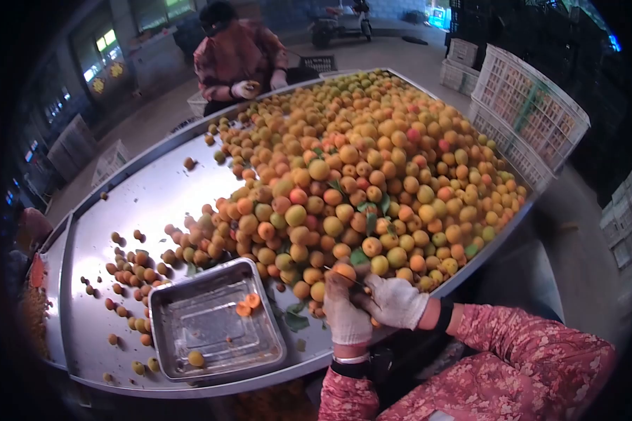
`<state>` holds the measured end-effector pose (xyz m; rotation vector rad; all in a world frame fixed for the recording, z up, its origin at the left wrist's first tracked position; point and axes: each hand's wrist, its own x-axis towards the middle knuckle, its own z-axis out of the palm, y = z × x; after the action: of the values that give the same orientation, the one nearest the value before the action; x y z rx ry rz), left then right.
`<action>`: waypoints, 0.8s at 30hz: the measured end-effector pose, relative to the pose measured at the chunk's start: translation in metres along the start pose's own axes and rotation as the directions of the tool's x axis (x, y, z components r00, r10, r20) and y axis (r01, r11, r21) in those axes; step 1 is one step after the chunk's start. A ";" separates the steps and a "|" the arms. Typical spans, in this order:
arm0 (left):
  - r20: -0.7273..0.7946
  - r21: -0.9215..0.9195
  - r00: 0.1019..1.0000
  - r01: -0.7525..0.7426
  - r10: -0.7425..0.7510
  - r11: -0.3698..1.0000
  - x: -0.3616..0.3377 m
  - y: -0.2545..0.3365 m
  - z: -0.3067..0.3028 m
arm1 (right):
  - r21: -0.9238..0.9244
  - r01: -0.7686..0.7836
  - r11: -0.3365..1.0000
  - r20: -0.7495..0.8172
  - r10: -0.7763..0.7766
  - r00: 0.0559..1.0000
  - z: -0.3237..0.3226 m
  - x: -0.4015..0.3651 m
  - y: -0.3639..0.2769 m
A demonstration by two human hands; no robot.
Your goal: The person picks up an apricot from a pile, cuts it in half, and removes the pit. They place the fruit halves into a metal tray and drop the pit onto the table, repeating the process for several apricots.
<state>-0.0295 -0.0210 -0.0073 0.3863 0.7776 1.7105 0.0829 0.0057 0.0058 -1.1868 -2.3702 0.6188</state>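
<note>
At the near edge of the metal table, my left hand (348, 317), in a white knitted glove with soiled fingers, is closed around an orange apricot (344, 272). Close against it is my right hand (399, 302), also gloved, its fingers curled together by the fruit. A thin line crosses near the apricot, but I cannot make out what the right hand grips. Beyond both hands spreads a large heap of apricots (372, 168) with some green leaves. To the left lies a shallow metal tray (211, 330) holding a split apricot (247, 304) and a small whole fruit (196, 359).
The metal table (95, 281) has raised rims and scattered apricots on its left. Across it, a person (239, 56) in gloves handles fruit. White plastic crates (530, 98) stand at the right. A scooter (340, 24) is parked behind.
</note>
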 end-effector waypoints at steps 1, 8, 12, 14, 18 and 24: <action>-0.001 -0.038 1.000 0.005 -0.005 0.999 0.000 -0.001 0.001 | 0.006 -0.010 1.000 0.004 0.010 1.000 -0.006 0.002 -0.005; -0.092 -0.012 0.988 -0.124 0.123 0.992 0.003 0.000 0.007 | 0.006 -0.069 0.998 0.097 0.068 0.993 -0.002 0.002 -0.008; -0.063 -0.269 0.994 0.074 -0.094 0.960 0.004 0.004 -0.001 | -0.043 -0.042 0.998 0.101 0.046 0.994 0.005 0.001 -0.002; -0.039 -0.289 0.988 0.132 -0.149 0.948 0.005 0.000 -0.004 | -0.088 -0.044 0.995 0.079 0.051 0.996 0.004 0.000 0.000; -0.067 -0.218 0.991 0.102 -0.119 0.971 0.007 -0.002 -0.002 | -0.057 -0.123 0.991 0.127 0.129 0.983 -0.013 0.003 -0.011; 0.005 -0.289 0.991 0.130 -0.134 0.948 0.006 0.002 -0.003 | -0.084 -0.074 0.994 0.178 0.088 0.980 -0.008 0.002 0.006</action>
<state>-0.0346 -0.0163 -0.0092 0.1173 0.5391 1.6713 0.0899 0.0119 0.0093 -1.3163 -2.5271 0.6955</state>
